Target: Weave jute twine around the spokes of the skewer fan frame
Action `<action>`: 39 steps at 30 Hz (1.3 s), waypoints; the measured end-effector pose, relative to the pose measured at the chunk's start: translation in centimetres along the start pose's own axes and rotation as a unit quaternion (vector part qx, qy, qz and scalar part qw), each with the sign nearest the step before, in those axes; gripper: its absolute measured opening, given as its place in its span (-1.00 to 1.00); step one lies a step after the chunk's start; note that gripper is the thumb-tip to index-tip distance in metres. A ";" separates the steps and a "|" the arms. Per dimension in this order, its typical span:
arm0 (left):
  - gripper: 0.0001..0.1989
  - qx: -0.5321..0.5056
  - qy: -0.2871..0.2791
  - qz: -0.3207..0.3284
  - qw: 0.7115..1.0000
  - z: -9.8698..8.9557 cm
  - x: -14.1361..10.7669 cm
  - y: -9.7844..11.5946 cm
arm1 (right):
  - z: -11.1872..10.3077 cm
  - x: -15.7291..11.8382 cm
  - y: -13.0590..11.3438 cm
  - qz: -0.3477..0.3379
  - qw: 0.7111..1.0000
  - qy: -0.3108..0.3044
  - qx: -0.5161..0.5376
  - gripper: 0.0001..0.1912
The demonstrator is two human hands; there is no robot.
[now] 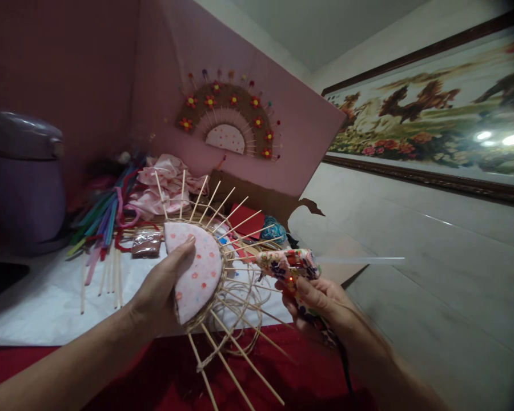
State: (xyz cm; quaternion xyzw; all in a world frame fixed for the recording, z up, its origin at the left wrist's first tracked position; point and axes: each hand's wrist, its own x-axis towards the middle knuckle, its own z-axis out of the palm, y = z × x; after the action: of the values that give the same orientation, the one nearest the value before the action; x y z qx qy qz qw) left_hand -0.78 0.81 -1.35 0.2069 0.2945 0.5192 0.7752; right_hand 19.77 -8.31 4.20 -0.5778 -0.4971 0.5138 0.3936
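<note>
My left hand (165, 282) grips a half-round craft piece (199, 268) by its straight side, thumb lying on its pale, red-dotted cloth face. Thin wooden sticks (251, 358) fan out from its curved edge, where twine is wound around them. A loose coil of twine (240, 319) hangs among the lower sticks. Wrapped around the handle of a flower-patterned glue gun (289, 265) is my right hand (319, 302). The gun's nozzle points left at the sticks near the curved edge; whether it touches cannot be told. A clear glue stick (362, 260) juts from its back, and a small orange light glows.
A finished-looking fan decoration (225, 108) with red flowers hangs on the pink board (291, 114). Pink cloth (167, 182), pipe cleaners (100, 208), blue yarn (273, 228) and red paper (245, 220) lie behind. At left stands a purple container (23, 182); white sheeting (38, 308) covers the table.
</note>
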 end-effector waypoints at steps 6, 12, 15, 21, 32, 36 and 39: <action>-0.81 0.007 -0.006 -0.023 1.000 0.0 -0.1 0.0 | -0.1 0.0 -0.2 -0.055 0.996 0.019 0.061 -0.60; -0.82 0.021 0.005 -0.012 1.000 0.3 -0.2 0.1 | -0.3 0.0 0.0 -0.053 0.995 -0.009 0.087 -0.62; -0.81 0.033 0.003 -0.017 0.999 0.4 -0.2 0.1 | -0.4 0.1 0.3 -0.055 0.992 -0.013 0.114 -0.62; -0.80 0.039 0.009 -0.006 0.999 0.0 0.3 -0.1 | -1.1 0.6 1.3 -0.134 0.979 0.025 0.149 -0.67; -0.83 0.013 0.039 0.021 0.999 0.4 0.5 0.4 | -8.9 3.3 6.3 -0.100 0.977 0.184 -0.027 -0.69; -0.86 0.010 0.049 0.043 0.998 0.4 0.6 0.5 | -10.7 3.7 8.8 -0.104 0.965 0.137 -0.198 -0.71; -0.87 0.002 0.035 0.041 0.999 0.3 0.7 0.4 | -11.2 3.7 9.8 -0.086 0.945 0.099 -0.299 -0.66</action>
State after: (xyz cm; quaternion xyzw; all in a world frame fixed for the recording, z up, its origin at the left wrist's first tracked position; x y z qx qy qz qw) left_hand -0.64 1.56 -1.07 0.2022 0.3138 0.5572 0.7417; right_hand 32.36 -6.03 -4.21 -0.6718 -0.6343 0.2464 0.2925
